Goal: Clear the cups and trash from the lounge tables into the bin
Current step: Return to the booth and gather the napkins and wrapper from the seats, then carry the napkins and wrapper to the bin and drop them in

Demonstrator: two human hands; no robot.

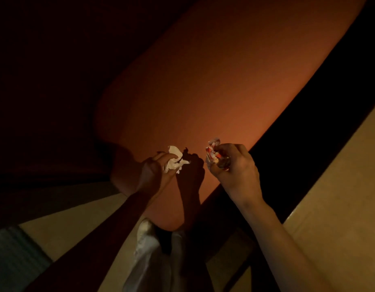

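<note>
My left hand grips a crumpled white paper napkin, my right hand a red-and-white crumpled wrapper, both 2 lifted off the orange worktop for binning.

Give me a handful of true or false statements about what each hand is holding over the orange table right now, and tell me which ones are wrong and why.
1. The left hand grips a crumpled white tissue. True.
2. The right hand is empty, its fingers straight. False: its fingers curl round a crumpled red and white wrapper.
3. Both hands are above the orange table. True.
4. A cup stands on the table between the hands. False: no cup shows; only a shadow of a hand lies there.
5. One hand holds both pieces of trash. False: each hand holds its own.
</note>
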